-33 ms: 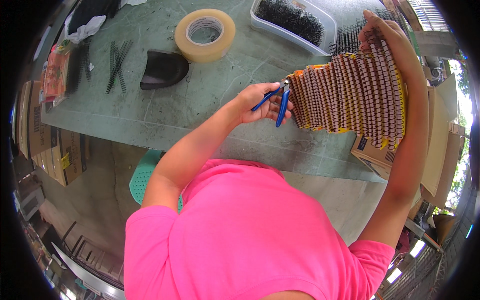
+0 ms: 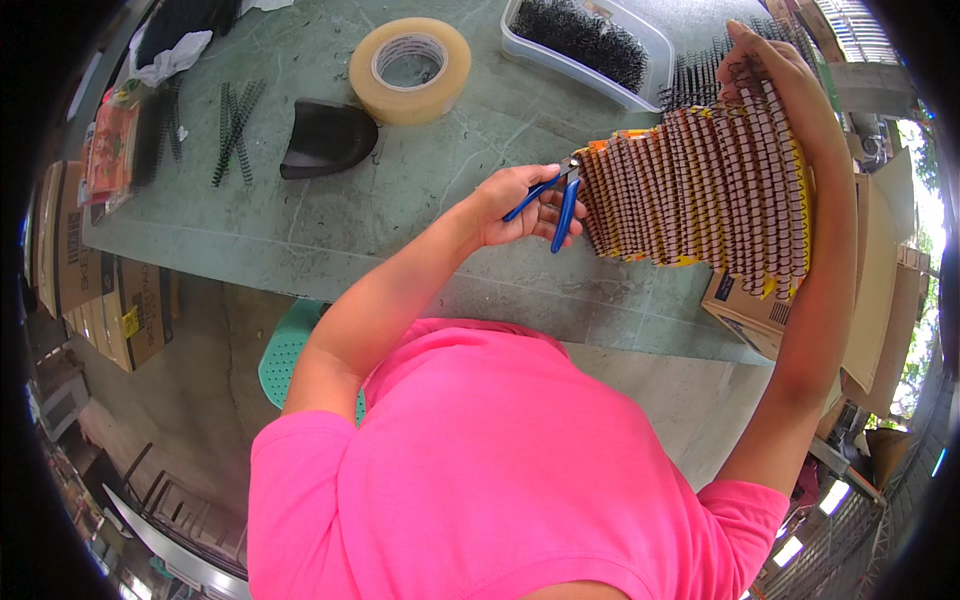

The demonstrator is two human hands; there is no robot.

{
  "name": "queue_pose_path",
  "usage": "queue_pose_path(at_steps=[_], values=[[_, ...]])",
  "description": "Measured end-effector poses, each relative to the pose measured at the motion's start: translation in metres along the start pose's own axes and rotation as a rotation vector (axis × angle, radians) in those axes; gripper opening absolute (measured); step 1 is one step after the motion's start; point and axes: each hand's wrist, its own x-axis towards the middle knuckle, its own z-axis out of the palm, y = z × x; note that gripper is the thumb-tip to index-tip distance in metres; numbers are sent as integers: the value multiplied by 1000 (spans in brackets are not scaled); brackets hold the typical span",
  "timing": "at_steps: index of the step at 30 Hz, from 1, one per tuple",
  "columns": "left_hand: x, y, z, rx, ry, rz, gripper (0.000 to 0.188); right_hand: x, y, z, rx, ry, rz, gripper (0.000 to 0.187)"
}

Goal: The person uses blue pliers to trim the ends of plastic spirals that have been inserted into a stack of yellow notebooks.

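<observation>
My left hand (image 2: 518, 208) is wrapped round blue-handled wire cutters (image 2: 565, 213), with their handles apart. The cutters' metal tip touches or nearly touches the near-left end of a row of spiral-bound notebooks (image 2: 690, 190). These notebooks lie overlapped with their dark coil spines upward and bits of yellow and orange cover showing. At the far right end of the stack my right hand (image 2: 775, 70) has its fingers curled on a black spiral coil (image 2: 745, 78). The fingertips there are partly hidden by the coils.
Behind the notebooks stand a clear plastic tub (image 2: 655, 75) of black clippings and more black coils (image 2: 690, 80). A tape roll (image 2: 455, 75), a black curved piece (image 2: 330, 140) and loose coils (image 2: 235, 130) lie on the green table (image 2: 420, 175). Cardboard boxes (image 2: 745, 310) flank it; a green stool (image 2: 285, 355) stands below.
</observation>
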Motion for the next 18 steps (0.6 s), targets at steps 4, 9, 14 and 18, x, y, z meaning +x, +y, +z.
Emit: queue_pose_path(at_steps=[4,9,14,18], values=[[3,2,-9,-79,-75,-17,36,2,1,0,7,-9,5,41],[0,4,22,899,290,171,29,-1,-2,3,50,32,27,41],[9,-32,22,1777,636,514,21,0,-4,1,12,1,60,42],[9,-24,13,1619,558,498,23,1,-5,2,-12,-3,43,42]])
